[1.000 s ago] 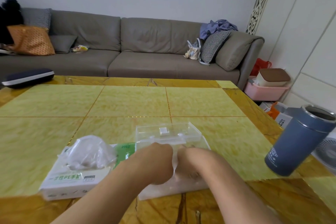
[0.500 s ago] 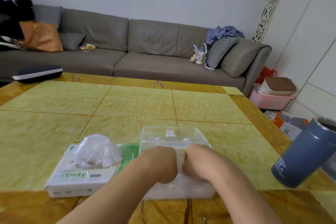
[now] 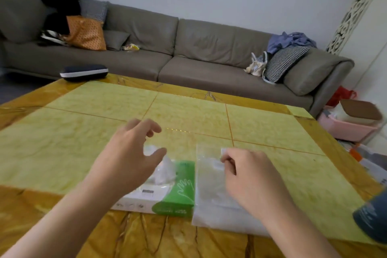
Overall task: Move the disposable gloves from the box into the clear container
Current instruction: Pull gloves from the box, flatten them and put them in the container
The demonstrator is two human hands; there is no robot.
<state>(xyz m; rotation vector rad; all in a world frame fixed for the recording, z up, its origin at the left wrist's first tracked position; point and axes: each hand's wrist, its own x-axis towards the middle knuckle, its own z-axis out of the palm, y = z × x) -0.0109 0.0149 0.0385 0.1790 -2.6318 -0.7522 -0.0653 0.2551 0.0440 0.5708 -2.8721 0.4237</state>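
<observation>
The glove box (image 3: 173, 197), white with a green end, lies on the table near the front edge. A tuft of thin clear gloves (image 3: 165, 170) sticks up from its slot. My left hand (image 3: 129, 159) hovers over the box with relaxed, spread fingers and holds nothing. The clear container (image 3: 209, 186) lies right beside the box, touching its green end. My right hand (image 3: 249, 178) is over the container, fingers curled, pinching its lid at the far edge by the small white latch. The image is blurred, so what is inside the container stays unclear.
The yellow tiled table (image 3: 188, 115) stretches far ahead. A blue tumbler (image 3: 372, 220) stands at the right front edge. A dark case (image 3: 83, 72) lies at the far left corner. Behind are a grey sofa (image 3: 188, 48) and a pink bin (image 3: 347, 128).
Both hands have come out of the container. My left hand lifted and swung left over the glove box; my right hand moved to the container's far edge. The camera tilted.
</observation>
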